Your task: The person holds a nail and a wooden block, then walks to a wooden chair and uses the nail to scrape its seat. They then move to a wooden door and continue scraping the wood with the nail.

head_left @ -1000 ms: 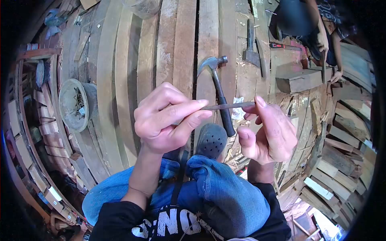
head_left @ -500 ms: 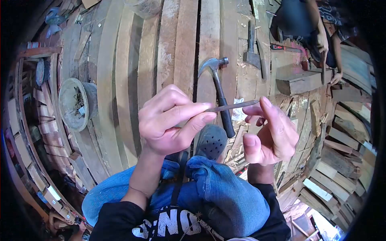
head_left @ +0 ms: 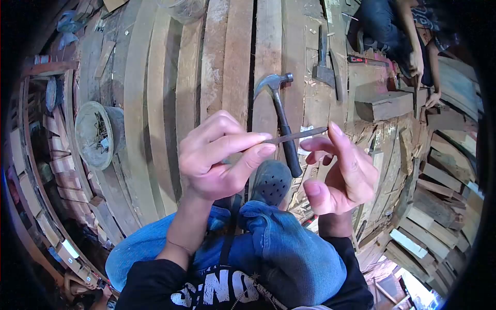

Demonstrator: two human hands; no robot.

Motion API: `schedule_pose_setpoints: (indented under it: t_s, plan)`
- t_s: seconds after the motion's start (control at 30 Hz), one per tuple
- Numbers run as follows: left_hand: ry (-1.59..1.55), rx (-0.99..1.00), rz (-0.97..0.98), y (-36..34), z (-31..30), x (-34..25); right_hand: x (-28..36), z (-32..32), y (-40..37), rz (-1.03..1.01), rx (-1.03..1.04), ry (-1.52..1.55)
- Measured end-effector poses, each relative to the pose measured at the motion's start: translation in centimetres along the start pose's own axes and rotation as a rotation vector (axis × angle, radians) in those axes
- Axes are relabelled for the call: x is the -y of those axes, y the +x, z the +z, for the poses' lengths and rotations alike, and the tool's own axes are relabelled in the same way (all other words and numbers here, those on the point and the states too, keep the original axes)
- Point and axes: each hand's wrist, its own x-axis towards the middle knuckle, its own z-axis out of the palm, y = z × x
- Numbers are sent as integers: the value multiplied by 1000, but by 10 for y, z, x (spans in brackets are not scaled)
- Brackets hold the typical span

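A thin dark rod point(head_left: 297, 136), which looks like metal, lies nearly level in front of me. My left hand point(head_left: 222, 155) pinches its left end between thumb and fingers. At the rod's right end, the index fingertip of my right hand point(head_left: 343, 173) is at or very near the tip, with the thumb held apart below and the other fingers curled. Behind the rod, a claw hammer point(head_left: 280, 111) rests on the wooden boards point(head_left: 214, 67), its black handle pointing toward me.
A bucket point(head_left: 94, 135) with thin pieces inside stands at the left. Beyond the hammer lie a hatchet-like tool point(head_left: 323, 72) and a red-and-black handled tool point(head_left: 367, 61). At the upper right, another person's hands point(head_left: 416, 63) are near a wood block point(head_left: 385, 106). Scrap wood point(head_left: 429, 227) is piled right.
My right hand has shifted slightly left, its thumb lower and farther left. The rod's right end has moved slightly left and up. The co-worker's body has shifted a little.
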Motion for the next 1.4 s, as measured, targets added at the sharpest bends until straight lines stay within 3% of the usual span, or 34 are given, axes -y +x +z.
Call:
schedule_pose_setpoints:
  t_s: [0.17, 0.47, 1.03, 1.1, 1.4]
  plan:
    - [-55, 5, -38, 0, 4, 2, 0, 4, -3, 88, -194, 104]
    - [-167, 26, -32, 1, 11, 1, 7, -2, 5, 212, -137, 66]
    - [-275, 154, -111, -6, 21, 6, -7, -1, 7, 104, -225, 95]
    - [-130, 272, -226, -6, 21, 5, -1, -1, 2, 340, -236, 169]
    - [-151, 331, -292, -7, 35, 5, -15, -7, -14, 411, -286, 302]
